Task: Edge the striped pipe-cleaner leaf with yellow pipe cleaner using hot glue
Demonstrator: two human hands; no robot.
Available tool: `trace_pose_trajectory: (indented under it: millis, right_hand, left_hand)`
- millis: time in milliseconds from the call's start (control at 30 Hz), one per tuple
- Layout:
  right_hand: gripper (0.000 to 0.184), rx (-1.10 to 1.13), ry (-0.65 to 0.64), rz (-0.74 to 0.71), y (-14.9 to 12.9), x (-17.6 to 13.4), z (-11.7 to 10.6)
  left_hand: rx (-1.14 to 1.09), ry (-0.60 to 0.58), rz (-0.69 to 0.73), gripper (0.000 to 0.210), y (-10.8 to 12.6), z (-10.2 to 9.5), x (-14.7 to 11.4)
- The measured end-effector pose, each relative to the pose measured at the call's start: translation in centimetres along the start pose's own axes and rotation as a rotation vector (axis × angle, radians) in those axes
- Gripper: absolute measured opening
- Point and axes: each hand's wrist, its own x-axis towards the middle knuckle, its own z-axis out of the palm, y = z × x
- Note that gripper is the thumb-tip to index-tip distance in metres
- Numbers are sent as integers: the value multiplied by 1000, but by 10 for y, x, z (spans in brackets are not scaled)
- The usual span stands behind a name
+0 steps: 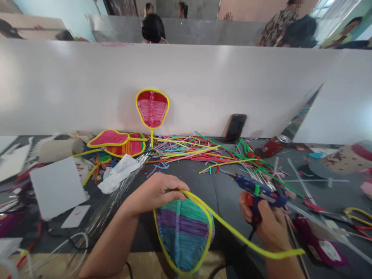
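My left hand (164, 189) pinches a yellow pipe cleaner (241, 237) against the top edge of a fan-shaped panel (190, 250). Rows of teal, purple and blue pipe cleaners cover this panel, with a light blue strip down its middle. Yellow edging runs along its sides, and the loose yellow end stretches to the right in front of my right wrist. My right hand (269, 221) grips a blue hot glue gun (258, 189), its nozzle pointing left, above the table and apart from the panel. A glue stick trails from the gun's rear.
A finished pink fan (152, 110) stands against the white partition (197, 85). More fans (124, 149) lie left of a pile of coloured pipe cleaners (186, 151). A phone (235, 128), a red can (274, 145), scissors (356, 217) and a white card (58, 190) surround the work area. People are beyond the partition.
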Motion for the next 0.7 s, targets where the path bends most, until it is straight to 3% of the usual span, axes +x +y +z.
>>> trace_pose_trajectory:
  millis: [133,267,467,700]
  right_hand:
    - [38,-69,-140,42,1,-1,3]
    - [45,-103,-203,112,-3,-3,14]
    - [48,-33,-180,194,-11,-4,28]
    - [51,-51,-247,236,1,-3,21]
  left_hand:
    - [9,-9,5,17,0,0,0]
    - [26,-5,17,18,-1,0,0]
    - [47,-31,41,21,-1,-2,-1]
    - [76,-34,38,26,-2,-3,-4]
